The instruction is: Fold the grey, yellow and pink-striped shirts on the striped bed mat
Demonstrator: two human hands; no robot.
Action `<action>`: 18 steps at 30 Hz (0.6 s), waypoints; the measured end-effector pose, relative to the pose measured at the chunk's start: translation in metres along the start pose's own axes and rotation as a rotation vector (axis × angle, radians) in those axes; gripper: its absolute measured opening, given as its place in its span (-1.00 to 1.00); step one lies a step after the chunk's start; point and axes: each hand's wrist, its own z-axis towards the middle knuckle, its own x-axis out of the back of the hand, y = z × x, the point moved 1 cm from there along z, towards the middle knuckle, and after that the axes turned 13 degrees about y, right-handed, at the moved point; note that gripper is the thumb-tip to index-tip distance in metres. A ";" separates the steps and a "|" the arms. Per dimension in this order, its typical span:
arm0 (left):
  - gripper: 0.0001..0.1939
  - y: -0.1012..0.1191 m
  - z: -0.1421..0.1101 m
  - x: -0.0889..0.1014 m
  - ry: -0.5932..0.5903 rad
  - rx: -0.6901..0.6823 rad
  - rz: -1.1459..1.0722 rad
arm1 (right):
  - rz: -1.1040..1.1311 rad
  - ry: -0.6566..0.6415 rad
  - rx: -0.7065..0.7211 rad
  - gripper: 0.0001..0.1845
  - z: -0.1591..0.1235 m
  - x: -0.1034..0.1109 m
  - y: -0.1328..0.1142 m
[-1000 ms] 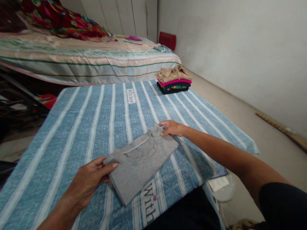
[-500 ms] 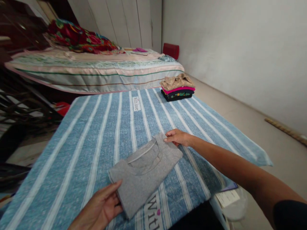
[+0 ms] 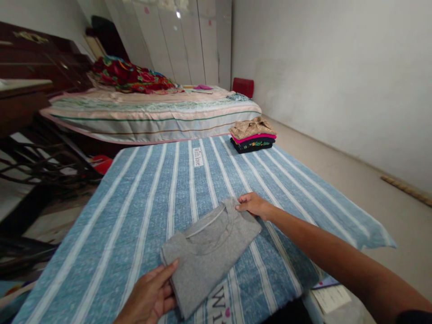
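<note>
A grey T-shirt (image 3: pixel 211 261), folded into a rectangle with its round neckline facing up, lies at a slant on the blue striped cloth (image 3: pixel 148 216). At its lower left edge my left hand (image 3: pixel 153 288) grips it, the thumb on top and the fingers curled at the side and beneath. My right hand (image 3: pixel 253 204) pinches the upper right corner beside the collar, thumb over the fabric. Farther back, a stack of folded clothes (image 3: pixel 253 135) sits near the far edge, with a tan garment on top, then bright pink, then black ones with a coloured print.
Beyond the cloth stands a bed (image 3: pixel 162 112) with a red floral blanket (image 3: pixel 131 76) heaped on it. A white wardrobe (image 3: pixel 182 40) is behind. At left is a dark metal frame (image 3: pixel 37 162). A wooden strip (image 3: pixel 405 189) lies on the floor by the right wall.
My left hand has shifted from the shirt's upper left corner down to its lower left edge. My right hand keeps its hold at the collar. The view has tilted upward.
</note>
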 end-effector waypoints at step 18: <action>-0.50 -0.005 -0.012 -0.003 0.004 -0.024 -0.046 | 0.006 0.028 -0.029 -0.95 0.005 -0.002 0.003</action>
